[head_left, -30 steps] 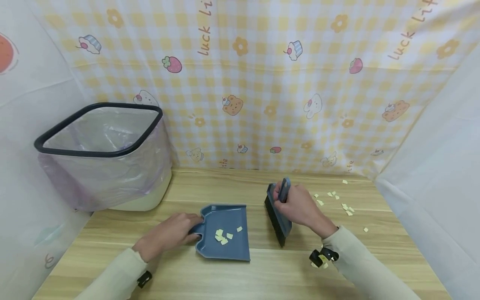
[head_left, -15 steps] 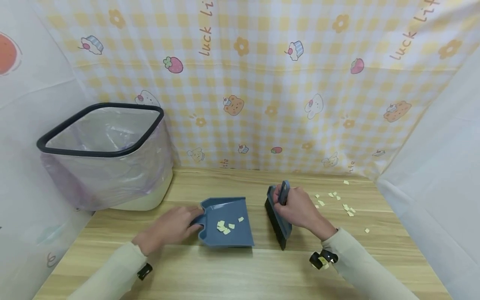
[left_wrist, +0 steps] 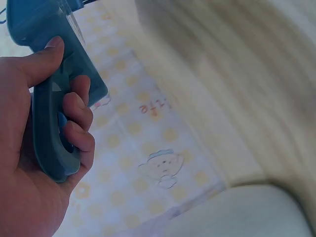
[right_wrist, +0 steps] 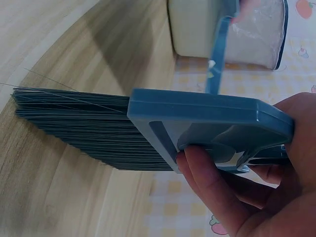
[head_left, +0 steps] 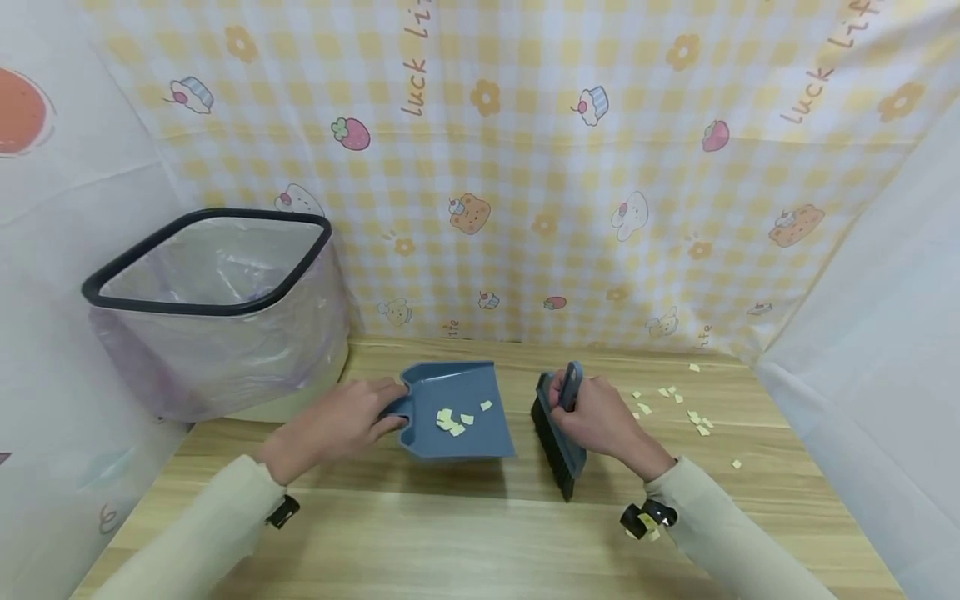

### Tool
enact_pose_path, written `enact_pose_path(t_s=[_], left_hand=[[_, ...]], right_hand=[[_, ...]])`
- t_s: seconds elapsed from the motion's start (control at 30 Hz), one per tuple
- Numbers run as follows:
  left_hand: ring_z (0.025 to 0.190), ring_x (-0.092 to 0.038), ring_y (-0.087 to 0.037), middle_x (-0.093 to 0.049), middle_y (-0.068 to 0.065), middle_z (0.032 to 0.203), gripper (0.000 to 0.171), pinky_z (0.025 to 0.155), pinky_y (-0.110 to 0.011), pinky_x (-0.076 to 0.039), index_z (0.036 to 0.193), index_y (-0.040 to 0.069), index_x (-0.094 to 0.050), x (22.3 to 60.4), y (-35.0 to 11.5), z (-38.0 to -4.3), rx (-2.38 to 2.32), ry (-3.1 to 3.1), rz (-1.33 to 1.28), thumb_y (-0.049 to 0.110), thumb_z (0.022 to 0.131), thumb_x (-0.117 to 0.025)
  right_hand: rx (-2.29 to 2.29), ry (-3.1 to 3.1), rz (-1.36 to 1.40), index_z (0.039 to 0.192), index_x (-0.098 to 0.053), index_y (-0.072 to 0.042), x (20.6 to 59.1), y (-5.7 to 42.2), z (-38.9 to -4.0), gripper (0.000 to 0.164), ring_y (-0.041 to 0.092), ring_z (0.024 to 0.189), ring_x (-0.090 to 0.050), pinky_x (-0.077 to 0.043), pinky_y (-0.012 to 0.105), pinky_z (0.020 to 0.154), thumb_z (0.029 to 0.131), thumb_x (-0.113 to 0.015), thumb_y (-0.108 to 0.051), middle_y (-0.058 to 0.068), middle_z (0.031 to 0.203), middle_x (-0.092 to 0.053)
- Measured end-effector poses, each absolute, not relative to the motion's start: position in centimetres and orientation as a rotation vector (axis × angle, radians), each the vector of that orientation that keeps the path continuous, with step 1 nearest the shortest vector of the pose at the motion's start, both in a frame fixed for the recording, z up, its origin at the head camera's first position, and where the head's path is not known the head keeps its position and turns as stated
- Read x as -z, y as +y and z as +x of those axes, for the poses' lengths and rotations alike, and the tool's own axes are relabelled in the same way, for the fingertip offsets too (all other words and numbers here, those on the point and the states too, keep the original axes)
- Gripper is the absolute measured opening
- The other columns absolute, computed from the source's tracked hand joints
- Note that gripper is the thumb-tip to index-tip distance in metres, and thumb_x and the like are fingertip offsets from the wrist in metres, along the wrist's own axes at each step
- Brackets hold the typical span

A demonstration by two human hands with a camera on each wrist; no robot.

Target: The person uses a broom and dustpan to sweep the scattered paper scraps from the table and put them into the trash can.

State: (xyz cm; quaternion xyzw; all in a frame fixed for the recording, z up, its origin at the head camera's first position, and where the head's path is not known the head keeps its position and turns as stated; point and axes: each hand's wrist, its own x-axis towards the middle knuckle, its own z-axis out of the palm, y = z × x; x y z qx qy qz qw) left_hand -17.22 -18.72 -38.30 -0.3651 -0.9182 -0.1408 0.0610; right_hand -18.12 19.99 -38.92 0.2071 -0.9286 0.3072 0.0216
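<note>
My left hand (head_left: 341, 422) grips the short handle of a blue-grey dustpan (head_left: 465, 383), its fingers curled round the handle in the left wrist view. The pan is lifted off the table, a shadow under it, and bears several pale yellow paper scraps (head_left: 447, 420). To its right, my right hand (head_left: 595, 417) holds a matching hand brush (head_left: 561, 446) by its upright handle. The brush's dark bristles (right_wrist: 94, 128) point down at the wood in the right wrist view.
A bin (head_left: 225, 358) with a black rim and a plastic liner stands at the left back. More paper scraps (head_left: 697, 421) lie scattered on the wooden table (head_left: 450, 542) at the right. A patterned curtain (head_left: 517, 167) hangs behind.
My left hand has raised the dustpan from the table and moved it away from me, with the scraps staying on it. The right hand and brush have barely moved.
</note>
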Motion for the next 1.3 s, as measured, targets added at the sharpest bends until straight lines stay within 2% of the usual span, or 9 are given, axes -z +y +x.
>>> enact_pose_path(t_s=[0.2,0.33,0.43,0.57,0.67,0.83,1.3], left_hand=[[0.072,-0.055,-0.006,-0.068,0.002,0.093,0.027,0.063,-0.030,-0.051,0.120,0.000,-0.073,36.1,-19.2,-17.5,0.361,-2.704,-1.111,0.020,0.104,-0.079],[0.067,-0.049,-0.006,-0.058,0.007,0.085,0.022,0.061,-0.030,-0.047,0.117,0.004,-0.071,34.5,-19.7,-17.4,0.358,-2.675,-1.104,0.020,0.104,-0.079],[0.074,-0.061,-0.011,-0.065,0.004,0.093,0.022,0.067,-0.034,-0.055,0.119,0.004,-0.072,33.3,-20.0,-17.3,0.366,-2.651,-1.107,0.019,0.105,-0.078],[0.098,-0.076,-0.028,-0.076,-0.012,0.114,0.031,0.084,-0.048,-0.064,0.127,-0.003,-0.073,31.5,-20.5,-17.3,0.331,-2.625,-1.097,0.018,0.105,-0.077],[0.103,-0.076,-0.034,-0.075,-0.016,0.119,0.035,0.088,-0.054,-0.063,0.130,-0.005,-0.072,30.1,-20.9,-17.5,0.272,-2.627,-1.075,0.018,0.105,-0.076],[0.094,-0.075,-0.033,-0.074,-0.016,0.115,0.034,0.083,-0.054,-0.062,0.130,-0.006,-0.071,28.4,-21.5,-17.8,0.202,-2.616,-1.058,0.017,0.105,-0.075],[0.108,-0.074,-0.041,-0.072,-0.022,0.123,0.038,0.093,-0.060,-0.060,0.136,-0.011,-0.067,25.0,-23.7,-18.3,0.162,-2.632,-0.982,0.013,0.106,-0.073]], right_hand=[[-0.966,-2.873,0.616,0.091,-0.062,-0.018,39.0,20.2,-18.2,0.017,0.009,0.055,-0.055,-0.046,0.030,0.054,0.090,-0.064,-0.002,-0.008,0.068,-0.059],[-0.962,-2.871,0.626,0.091,-0.062,-0.019,39.0,20.2,-18.1,0.017,0.010,0.057,-0.057,-0.048,0.031,0.056,0.089,-0.066,-0.002,-0.008,0.070,-0.060],[-0.957,-2.875,0.626,0.091,-0.062,-0.019,39.1,20.2,-18.1,0.017,0.010,0.059,-0.057,-0.049,0.033,0.058,0.089,-0.066,-0.003,-0.008,0.071,-0.060],[-0.939,-2.873,0.626,0.091,-0.061,-0.019,39.1,20.2,-18.1,0.017,0.010,0.060,-0.057,-0.050,0.033,0.060,0.089,-0.066,-0.003,-0.008,0.071,-0.059],[-0.924,-2.869,0.631,0.090,-0.061,-0.020,39.1,20.1,-18.1,0.017,0.010,0.060,-0.057,-0.050,0.033,0.060,0.089,-0.066,-0.003,-0.009,0.071,-0.059],[-0.899,-2.861,0.649,0.089,-0.061,-0.020,39.1,20.0,-18.2,0.018,0.009,0.059,-0.057,-0.051,0.033,0.060,0.088,-0.066,-0.002,-0.009,0.070,-0.058],[-0.857,-2.849,0.674,0.087,-0.062,-0.020,38.9,19.9,-18.3,0.018,0.009,0.059,-0.056,-0.050,0.033,0.060,0.086,-0.067,-0.003,-0.010,0.067,-0.057]])
